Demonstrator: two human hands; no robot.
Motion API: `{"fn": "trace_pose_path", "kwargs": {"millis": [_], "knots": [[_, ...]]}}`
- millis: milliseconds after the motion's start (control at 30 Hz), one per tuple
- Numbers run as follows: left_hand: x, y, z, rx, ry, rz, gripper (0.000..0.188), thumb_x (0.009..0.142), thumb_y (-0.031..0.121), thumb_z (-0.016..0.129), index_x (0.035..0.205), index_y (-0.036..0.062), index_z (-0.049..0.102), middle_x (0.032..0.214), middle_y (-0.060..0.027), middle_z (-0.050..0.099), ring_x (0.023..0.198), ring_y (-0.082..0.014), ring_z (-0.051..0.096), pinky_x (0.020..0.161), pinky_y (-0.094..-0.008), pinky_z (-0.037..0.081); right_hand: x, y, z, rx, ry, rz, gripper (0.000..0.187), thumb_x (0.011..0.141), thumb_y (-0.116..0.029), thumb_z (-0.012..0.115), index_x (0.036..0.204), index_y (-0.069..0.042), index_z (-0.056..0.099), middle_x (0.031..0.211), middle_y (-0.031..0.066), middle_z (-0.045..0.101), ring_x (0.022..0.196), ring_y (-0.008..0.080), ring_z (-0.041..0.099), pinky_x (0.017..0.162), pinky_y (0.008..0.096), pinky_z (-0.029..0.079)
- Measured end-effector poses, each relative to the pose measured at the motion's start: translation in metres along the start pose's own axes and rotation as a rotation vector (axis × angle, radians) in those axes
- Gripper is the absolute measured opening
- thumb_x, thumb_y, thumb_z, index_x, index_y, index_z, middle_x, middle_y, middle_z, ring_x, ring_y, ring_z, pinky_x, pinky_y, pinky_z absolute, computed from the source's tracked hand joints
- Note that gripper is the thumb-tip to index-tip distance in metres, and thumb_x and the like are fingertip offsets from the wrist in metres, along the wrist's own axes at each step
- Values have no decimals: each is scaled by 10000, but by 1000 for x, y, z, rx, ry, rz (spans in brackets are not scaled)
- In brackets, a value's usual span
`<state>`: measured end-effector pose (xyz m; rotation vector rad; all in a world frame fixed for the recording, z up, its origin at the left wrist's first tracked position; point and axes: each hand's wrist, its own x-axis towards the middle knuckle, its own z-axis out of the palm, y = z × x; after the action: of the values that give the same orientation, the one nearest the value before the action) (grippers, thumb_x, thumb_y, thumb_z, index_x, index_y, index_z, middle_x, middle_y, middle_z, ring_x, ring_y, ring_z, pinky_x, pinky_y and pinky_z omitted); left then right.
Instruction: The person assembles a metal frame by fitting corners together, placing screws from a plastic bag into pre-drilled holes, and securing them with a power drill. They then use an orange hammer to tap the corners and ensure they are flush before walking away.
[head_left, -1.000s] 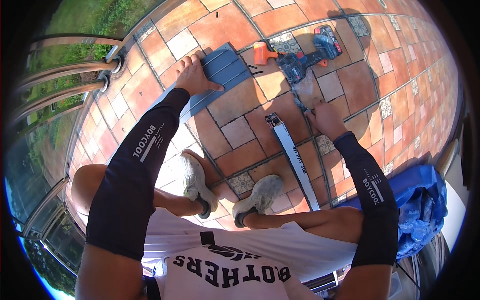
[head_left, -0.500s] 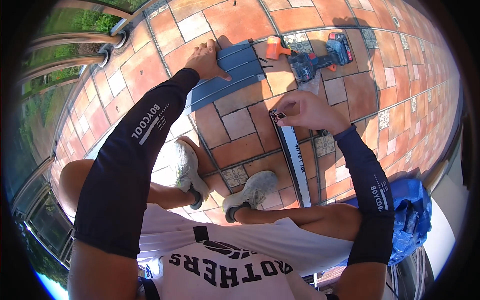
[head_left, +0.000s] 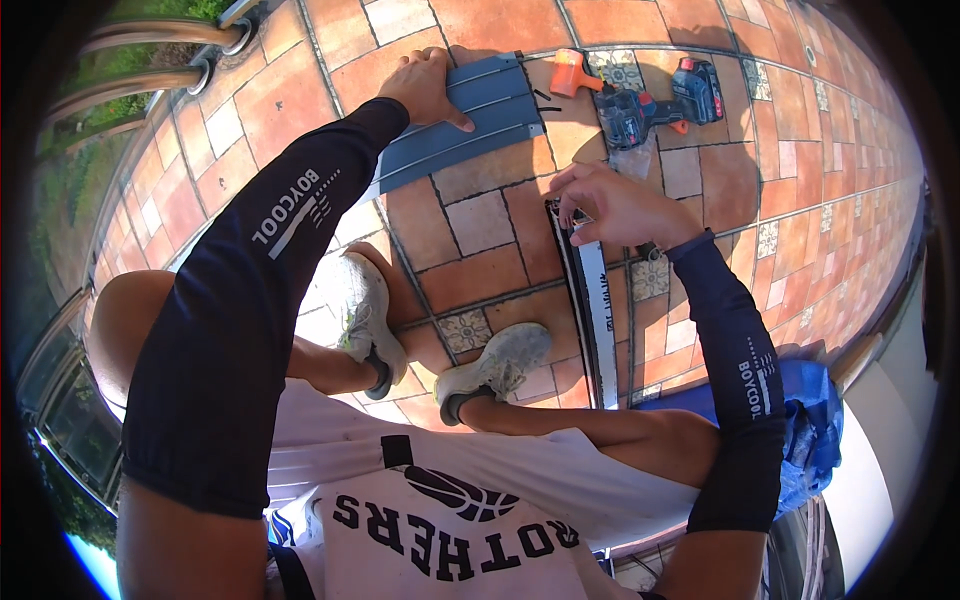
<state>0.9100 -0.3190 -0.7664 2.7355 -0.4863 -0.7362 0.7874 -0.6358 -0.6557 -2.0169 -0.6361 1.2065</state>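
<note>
I see my left hand (head_left: 428, 88) pressed flat and open on the grey panel (head_left: 470, 115) by the railing, my right hand (head_left: 610, 205) pinching the end of the rail (head_left: 592, 300) on the tiles, while the drill (head_left: 640, 105) lies untouched, so fastening looks still ahead.

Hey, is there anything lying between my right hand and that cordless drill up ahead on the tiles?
Nothing solid that I can see. The right hand rests at the top end of the long metal rail, and the cordless drill lies just beyond it. Only a crumpled clear plastic bag sits on the tiles between them.
</note>
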Motion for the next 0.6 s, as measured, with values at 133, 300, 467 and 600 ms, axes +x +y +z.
{"fn": "trace_pose_path", "kwargs": {"millis": [133,300,467,600], "knots": [[-4,-5,0,-3,2,1,1174,546,616,990,1383,-66,529,1381,-310,600,1335,-483,551,1114,-472,494,-2,-26,-5,18,112,11,292,744,-56,874,995,-69,725,1396,75,596,1323,298,536,1099,413,452],[-9,10,-5,91,24,-13,1124,560,652,966,1355,-30,559,1399,-268,609,1347,-437,560,1115,-562,438,-18,-17,3,-9,272,-132,242,704,-78,886,918,-27,784,1113,82,720,1162,296,607,984,397,519],[-7,10,-7,212,65,13,1061,580,637,954,1341,8,565,1334,-213,621,1300,-398,578,1079,-562,424,-17,-22,-1,-114,238,-165,236,701,-74,883,911,-18,790,1102,82,728,1169,294,603,992,403,518],[-34,30,13,107,408,99,748,714,467,912,1218,27,577,1211,-179,605,1202,-369,589,1011,-499,456,-12,-28,3,-55,314,-134,238,716,-80,878,929,-20,788,1092,71,733,1181,293,602,1014,406,507]]}}
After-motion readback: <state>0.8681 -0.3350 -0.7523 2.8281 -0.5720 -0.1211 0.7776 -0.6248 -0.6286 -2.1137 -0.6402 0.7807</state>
